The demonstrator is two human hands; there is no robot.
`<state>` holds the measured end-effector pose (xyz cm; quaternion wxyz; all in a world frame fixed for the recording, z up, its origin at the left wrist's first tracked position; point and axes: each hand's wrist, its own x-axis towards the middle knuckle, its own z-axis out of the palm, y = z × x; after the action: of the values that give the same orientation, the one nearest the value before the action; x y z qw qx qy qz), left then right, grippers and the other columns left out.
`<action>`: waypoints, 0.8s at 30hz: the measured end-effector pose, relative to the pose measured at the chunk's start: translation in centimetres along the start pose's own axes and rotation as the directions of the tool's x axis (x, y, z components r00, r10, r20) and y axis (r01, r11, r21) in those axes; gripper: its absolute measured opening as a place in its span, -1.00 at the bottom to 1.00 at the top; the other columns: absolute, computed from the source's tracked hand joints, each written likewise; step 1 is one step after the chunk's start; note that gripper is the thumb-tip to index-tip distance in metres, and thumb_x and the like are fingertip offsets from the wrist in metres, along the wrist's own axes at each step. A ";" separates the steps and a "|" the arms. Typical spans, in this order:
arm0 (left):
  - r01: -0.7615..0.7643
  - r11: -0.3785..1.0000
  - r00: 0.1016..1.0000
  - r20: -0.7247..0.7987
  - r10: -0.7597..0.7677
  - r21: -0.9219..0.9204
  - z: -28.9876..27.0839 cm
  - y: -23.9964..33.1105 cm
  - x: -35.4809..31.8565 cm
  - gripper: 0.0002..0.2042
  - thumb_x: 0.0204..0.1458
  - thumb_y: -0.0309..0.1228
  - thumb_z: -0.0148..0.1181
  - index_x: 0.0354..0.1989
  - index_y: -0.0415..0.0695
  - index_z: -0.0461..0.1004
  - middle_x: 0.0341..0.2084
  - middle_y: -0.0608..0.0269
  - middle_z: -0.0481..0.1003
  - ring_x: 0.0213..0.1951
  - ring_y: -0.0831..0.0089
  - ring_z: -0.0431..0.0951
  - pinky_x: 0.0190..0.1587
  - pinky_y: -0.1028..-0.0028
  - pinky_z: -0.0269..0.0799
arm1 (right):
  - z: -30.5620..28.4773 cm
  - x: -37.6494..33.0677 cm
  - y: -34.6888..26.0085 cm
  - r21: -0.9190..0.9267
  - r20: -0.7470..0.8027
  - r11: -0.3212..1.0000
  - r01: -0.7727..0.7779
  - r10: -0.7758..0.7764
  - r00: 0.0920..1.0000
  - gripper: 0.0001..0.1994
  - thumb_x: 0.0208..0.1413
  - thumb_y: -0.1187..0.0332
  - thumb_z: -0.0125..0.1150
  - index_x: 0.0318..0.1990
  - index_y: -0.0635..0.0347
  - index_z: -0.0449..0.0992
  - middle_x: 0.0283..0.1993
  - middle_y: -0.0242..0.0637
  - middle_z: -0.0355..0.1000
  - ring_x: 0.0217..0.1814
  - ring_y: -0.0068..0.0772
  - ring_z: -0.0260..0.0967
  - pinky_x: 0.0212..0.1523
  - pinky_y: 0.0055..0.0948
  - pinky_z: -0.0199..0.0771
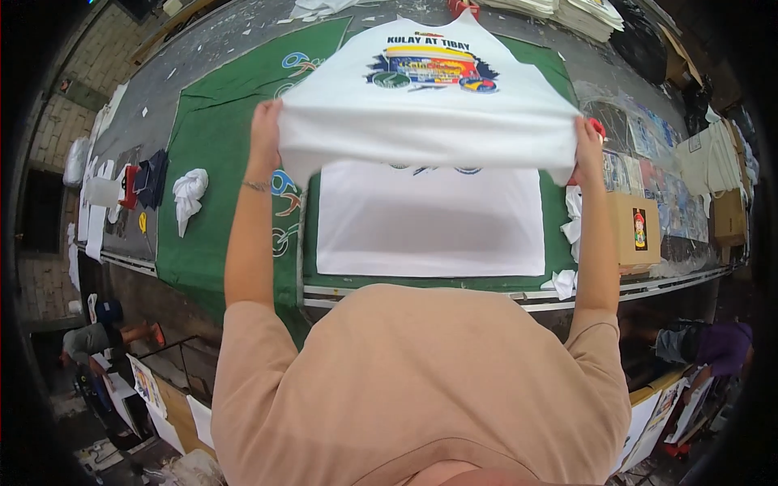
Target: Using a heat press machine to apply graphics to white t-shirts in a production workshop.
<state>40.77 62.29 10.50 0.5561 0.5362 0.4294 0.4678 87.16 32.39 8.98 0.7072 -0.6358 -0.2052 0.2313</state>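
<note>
Raised hands [266, 121] [585, 138] grip white printed shirt [429, 113] taut.

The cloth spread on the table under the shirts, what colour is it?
Green cloth, with swirling blue, white and orange motifs; the head view shows it.

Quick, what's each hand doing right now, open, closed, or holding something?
Left hand: closed, gripping the white printed shirt by its left edge.
Right hand: closed on the same shirt's right edge.

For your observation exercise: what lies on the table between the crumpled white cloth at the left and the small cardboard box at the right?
In the head view, between the crumpled white cloth and cardboard box, a white panel lies flat on green fabric.
</note>
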 end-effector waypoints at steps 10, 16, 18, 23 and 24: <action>0.210 0.948 0.977 -0.009 -0.214 0.240 -2.7 -12.8 -11.4 -0.67 0.04 -0.36 0.13 -0.04 -0.11 0.23 -0.51 0.38 0.41 -0.49 0.71 0.31 -0.47 0.66 0.23 | -5.6 -8.1 12.5 -0.059 -0.011 0.950 -0.306 0.306 0.952 -0.58 0.11 0.20 0.13 0.09 0.12 0.27 -0.12 -0.37 0.39 -0.13 -0.60 0.29 -0.11 -0.59 0.31; 0.172 0.855 0.889 0.297 -0.348 0.489 -6.6 -13.7 -18.3 -0.51 -0.13 -0.47 0.29 0.03 -0.18 0.29 -0.36 0.28 0.45 -0.57 0.77 0.30 -0.60 0.71 0.17 | -9.0 -16.3 13.5 -0.459 0.119 0.858 -0.230 0.316 0.941 -0.58 -0.03 0.38 0.24 0.05 0.06 0.39 -0.12 -0.32 0.39 -0.24 -0.66 0.22 -0.25 -0.65 0.26; 0.173 0.843 0.861 0.338 -0.381 0.509 -7.5 -13.3 -19.4 -0.60 -0.12 -0.51 0.27 -0.04 -0.20 0.38 -0.39 0.30 0.46 -0.54 0.77 0.34 -0.58 0.73 0.17 | -9.3 -17.7 13.2 -0.466 0.151 0.882 -0.067 0.154 0.976 -0.63 -0.07 0.42 0.25 -0.02 0.08 0.46 -0.15 -0.39 0.40 -0.39 -0.70 0.16 -0.41 -0.70 0.22; 0.269 0.871 0.886 0.249 -0.391 0.410 -9.2 -11.7 -20.8 -0.58 -0.11 -0.55 0.24 0.00 -0.19 0.37 -0.57 0.46 0.39 -0.60 0.78 0.21 -0.58 0.76 0.09 | -10.6 -19.7 11.2 -0.448 0.044 0.872 -0.196 0.240 0.970 -0.66 -0.08 0.44 0.24 -0.06 0.09 0.49 -0.15 -0.49 0.35 -0.38 -0.72 0.17 -0.46 -0.69 0.24; 0.245 0.873 0.887 0.267 -0.377 0.421 -9.5 -11.5 -21.0 -0.56 -0.11 -0.54 0.25 0.01 -0.19 0.36 -0.59 0.49 0.36 -0.61 0.77 0.19 -0.58 0.76 0.07 | -10.9 -20.1 11.1 -0.445 0.031 0.871 -0.208 0.247 0.969 -0.66 -0.08 0.44 0.24 -0.06 0.09 0.49 -0.15 -0.49 0.35 -0.38 -0.72 0.17 -0.46 -0.69 0.24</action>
<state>28.09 43.73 -2.06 0.5775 0.6278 0.4900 0.1797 76.53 12.78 -3.15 0.5040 -0.7876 -0.2063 0.2882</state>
